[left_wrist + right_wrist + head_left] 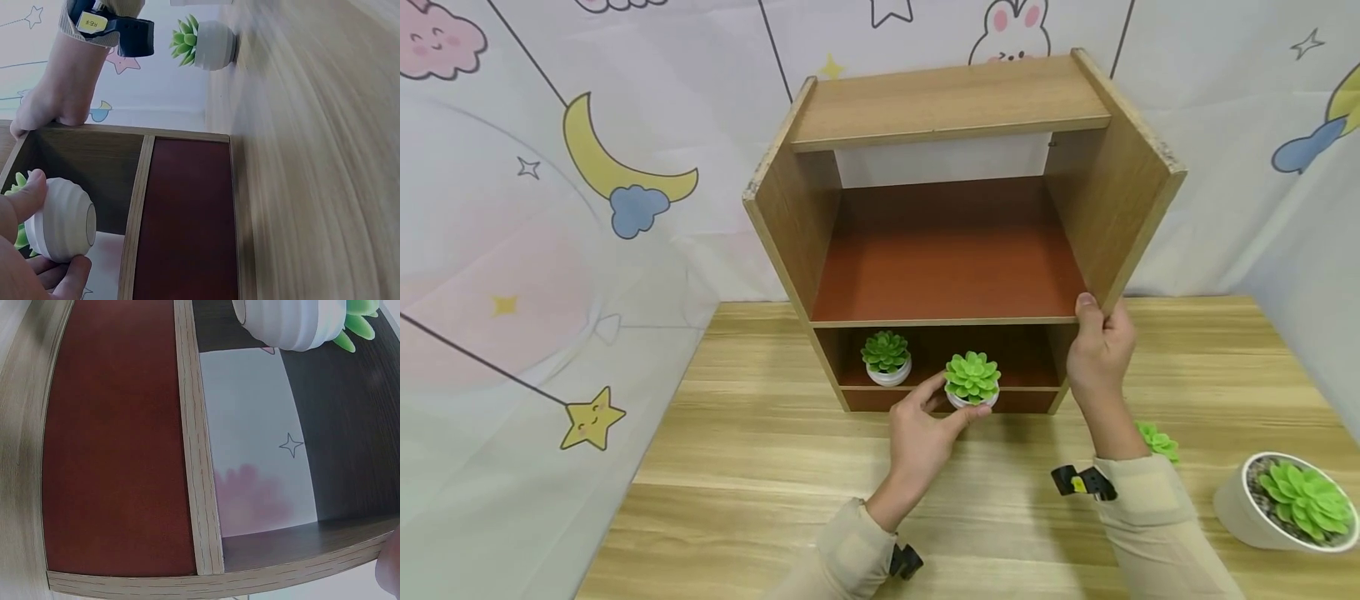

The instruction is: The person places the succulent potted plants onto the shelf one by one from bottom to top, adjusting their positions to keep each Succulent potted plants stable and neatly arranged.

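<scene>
A wooden shelf unit [951, 250] with two compartments stands on the table. My left hand [919, 437] grips a small succulent [972, 377] in a white ribbed pot, in front of the lower compartment. In the left wrist view the thumb and fingers hold the white pot [65, 219], its base lifted off the shelf. Another potted succulent [886, 357] sits inside the lower compartment, at its left. My right hand [1101, 354] grips the front edge of the unit's right side panel, thumb toward the inside. A fingertip [389, 562] shows at that edge in the right wrist view.
A larger white pot with a green succulent [1303, 500] stands at the table's right. Another green succulent [1157, 440] is partly hidden behind my right forearm. A printed cloth [625, 317] hangs behind and beside the wooden table [730, 467].
</scene>
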`<control>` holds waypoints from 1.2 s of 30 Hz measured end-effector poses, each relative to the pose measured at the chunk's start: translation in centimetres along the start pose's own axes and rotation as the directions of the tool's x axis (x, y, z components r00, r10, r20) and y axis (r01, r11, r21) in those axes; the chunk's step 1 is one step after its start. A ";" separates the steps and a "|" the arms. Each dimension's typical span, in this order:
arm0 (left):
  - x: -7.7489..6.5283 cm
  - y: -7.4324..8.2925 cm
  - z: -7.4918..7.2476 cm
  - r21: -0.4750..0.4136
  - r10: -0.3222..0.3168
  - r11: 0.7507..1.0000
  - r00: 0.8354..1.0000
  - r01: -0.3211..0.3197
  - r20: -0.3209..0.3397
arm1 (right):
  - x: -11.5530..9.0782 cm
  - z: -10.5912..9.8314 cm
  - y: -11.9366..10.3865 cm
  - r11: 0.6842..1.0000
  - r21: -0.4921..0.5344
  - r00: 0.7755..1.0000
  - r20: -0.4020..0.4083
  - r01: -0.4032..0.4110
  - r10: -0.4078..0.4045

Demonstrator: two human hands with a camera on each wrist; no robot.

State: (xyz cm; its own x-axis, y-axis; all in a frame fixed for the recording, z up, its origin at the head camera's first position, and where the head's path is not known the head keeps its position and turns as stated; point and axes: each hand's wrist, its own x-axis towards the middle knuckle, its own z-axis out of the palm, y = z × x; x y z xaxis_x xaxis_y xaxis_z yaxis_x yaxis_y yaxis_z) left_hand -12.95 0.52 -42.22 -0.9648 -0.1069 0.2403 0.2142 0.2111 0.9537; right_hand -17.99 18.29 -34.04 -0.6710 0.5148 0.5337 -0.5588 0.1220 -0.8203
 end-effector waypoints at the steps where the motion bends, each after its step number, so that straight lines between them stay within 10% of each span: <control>1: 0.0 0.0 0.1 -0.001 -0.002 1.000 1.000 0.002 -0.001 | 0.0 0.0 0.0 1.000 -0.001 1.000 0.004 0.006 -0.006; 14: 0.2 -0.4 0.8 -0.045 -0.060 0.997 0.998 0.061 0.014 | -0.2 -0.1 -0.3 1.000 -0.024 1.000 0.010 -0.020 0.021; 36: 1.4 -0.2 1.5 -0.063 0.018 0.998 0.999 -0.015 0.043 | -0.1 -0.4 0.0 1.000 -0.009 1.000 0.018 -0.015 0.015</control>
State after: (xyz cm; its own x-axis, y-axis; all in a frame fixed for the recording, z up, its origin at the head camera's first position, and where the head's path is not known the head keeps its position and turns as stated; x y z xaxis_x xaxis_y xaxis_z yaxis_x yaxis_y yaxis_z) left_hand -14.59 1.80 -42.34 -0.9665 -0.0618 0.2491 0.2377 0.1510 0.9595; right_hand -17.77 18.57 -34.13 -0.6880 0.5008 0.5252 -0.5445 0.1223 -0.8298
